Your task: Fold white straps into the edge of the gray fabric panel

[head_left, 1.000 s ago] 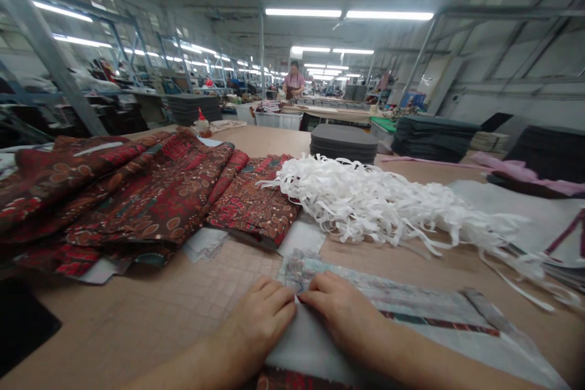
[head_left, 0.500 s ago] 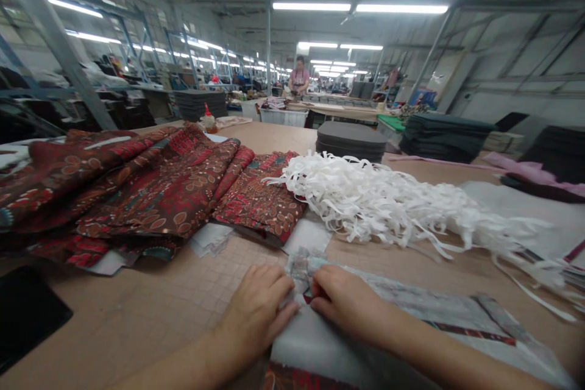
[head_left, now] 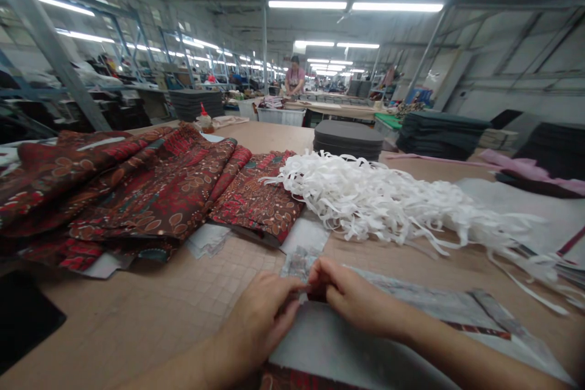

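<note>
A fabric panel with a pale grey back point(head_left: 336, 338) lies at the table's front, its dark red patterned face showing along the lower edge. My right hand point(head_left: 350, 295) is closed at the panel's top edge, where a small dark red fold shows under the fingers. From the left, my left hand point(head_left: 265, 314) pinches at the same edge, fingertips almost meeting the right hand's. What exactly lies between the fingertips is partly hidden. Beneath and to the right stretches a greyish, worn-looking sheet point(head_left: 425, 295) with a narrow patterned strip point(head_left: 478, 330) on it.
Folded brown-red patterned fabric point(head_left: 137, 195) covers the left side. A heap of white strips point(head_left: 365, 192) lies ahead to the right. Behind it stands a stack of dark rounded pads point(head_left: 348, 137). A red-tipped bottle point(head_left: 205, 119) stands farther back. Someone point(head_left: 295, 78) works at a distant table.
My left fingertips have moved up and right toward my right hand. The right hand has lifted and turned slightly at the panel's edge. The view has shifted a little.
</note>
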### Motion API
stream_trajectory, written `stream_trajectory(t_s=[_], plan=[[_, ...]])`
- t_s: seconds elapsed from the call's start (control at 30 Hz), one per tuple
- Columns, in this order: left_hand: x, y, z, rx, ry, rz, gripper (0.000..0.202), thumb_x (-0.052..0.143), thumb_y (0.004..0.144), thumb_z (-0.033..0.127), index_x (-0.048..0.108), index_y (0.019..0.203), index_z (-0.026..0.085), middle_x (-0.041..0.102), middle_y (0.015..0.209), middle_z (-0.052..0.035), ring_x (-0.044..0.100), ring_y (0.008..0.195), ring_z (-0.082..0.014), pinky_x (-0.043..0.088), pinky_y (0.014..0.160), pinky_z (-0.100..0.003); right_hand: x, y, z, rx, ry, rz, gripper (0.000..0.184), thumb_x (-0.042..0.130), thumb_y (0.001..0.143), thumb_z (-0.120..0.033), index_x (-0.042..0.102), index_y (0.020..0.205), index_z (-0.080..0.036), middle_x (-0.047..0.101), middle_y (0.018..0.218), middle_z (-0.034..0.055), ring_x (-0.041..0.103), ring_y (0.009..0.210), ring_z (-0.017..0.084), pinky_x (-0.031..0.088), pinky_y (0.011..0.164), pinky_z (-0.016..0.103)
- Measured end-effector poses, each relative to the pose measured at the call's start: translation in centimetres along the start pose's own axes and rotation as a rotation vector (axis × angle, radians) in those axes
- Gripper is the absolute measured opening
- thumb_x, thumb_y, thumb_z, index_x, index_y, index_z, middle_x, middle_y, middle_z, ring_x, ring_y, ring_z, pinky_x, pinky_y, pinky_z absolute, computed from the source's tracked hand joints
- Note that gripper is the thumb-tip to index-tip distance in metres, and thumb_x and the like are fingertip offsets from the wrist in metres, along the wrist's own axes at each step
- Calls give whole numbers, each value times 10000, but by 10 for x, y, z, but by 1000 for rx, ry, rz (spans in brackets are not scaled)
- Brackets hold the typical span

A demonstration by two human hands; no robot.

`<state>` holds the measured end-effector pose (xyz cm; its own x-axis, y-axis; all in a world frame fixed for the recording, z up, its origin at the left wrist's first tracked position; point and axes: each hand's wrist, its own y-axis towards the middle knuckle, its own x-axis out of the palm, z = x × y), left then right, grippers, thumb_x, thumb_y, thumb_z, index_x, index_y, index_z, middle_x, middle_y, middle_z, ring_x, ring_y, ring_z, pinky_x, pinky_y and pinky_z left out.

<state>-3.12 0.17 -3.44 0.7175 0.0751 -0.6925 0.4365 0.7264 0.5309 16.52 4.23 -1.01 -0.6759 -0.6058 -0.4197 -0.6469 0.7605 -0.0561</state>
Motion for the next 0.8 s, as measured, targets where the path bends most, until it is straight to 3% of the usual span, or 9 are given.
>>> stream_trajectory(t_s=[0.07, 0.17, 0.27, 0.37, 0.47, 0.67, 0.8], plan=[[4, -2, -8, -164, 40, 28, 258, 496, 791, 125, 487, 1037, 203, 614, 856, -26, 566, 772, -185, 455, 671, -316, 1, 3, 1, -52, -152, 31, 313, 351, 687, 36, 464, 876, -187, 569, 777, -10, 537, 721, 121, 432, 672, 242], [5, -3, -11, -229, 85, 21, 225, 515, 768, 133, 482, 984, 187, 582, 826, -26, 546, 752, -193, 454, 661, -332, 3, 7, 2, -108, -336, 46, 250, 393, 741, 3, 493, 879, -180, 575, 775, -4, 526, 692, 123, 421, 650, 242], [1, -1, -7, -106, 184, -4, 61, 475, 826, 155, 518, 857, 186, 563, 831, -36, 519, 791, -204, 429, 690, -344, 4, 14, 4, -200, -449, 42, 225, 433, 752, -4, 546, 851, -172, 580, 800, 4, 524, 725, 129, 421, 676, 247], [-1, 0, -3, 29, 294, -77, 146, 437, 885, 184, 568, 821, 196, 569, 800, -26, 506, 773, -201, 402, 692, -343, 4, 21, 6, -295, -523, 42, 179, 467, 787, -30, 585, 799, -165, 585, 790, 9, 522, 750, 134, 425, 692, 246], [2, 0, -5, 77, 363, -127, 195, 409, 918, 205, 594, 859, 196, 578, 787, -27, 501, 746, -199, 388, 672, -339, 4, 28, 10, -331, -593, 36, 164, 488, 803, -44, 605, 770, -154, 577, 761, 15, 518, 730, 131, 424, 664, 228], [4, -2, -7, 182, 475, -190, 300, 313, 947, 196, 600, 863, 160, 574, 765, -47, 487, 701, -213, 383, 646, -356, 5, 37, 7, -269, -751, -13, 151, 485, 797, -60, 608, 768, -144, 584, 770, 32, 517, 714, 134, 411, 648, 219], [3, -1, -4, 210, 497, -221, 322, 257, 951, 165, 574, 987, 118, 577, 784, -61, 493, 708, -218, 386, 662, -368, 8, 42, 0, -195, -852, -52, 129, 489, 776, -80, 605, 783, -138, 600, 782, 50, 533, 710, 149, 406, 631, 231]])
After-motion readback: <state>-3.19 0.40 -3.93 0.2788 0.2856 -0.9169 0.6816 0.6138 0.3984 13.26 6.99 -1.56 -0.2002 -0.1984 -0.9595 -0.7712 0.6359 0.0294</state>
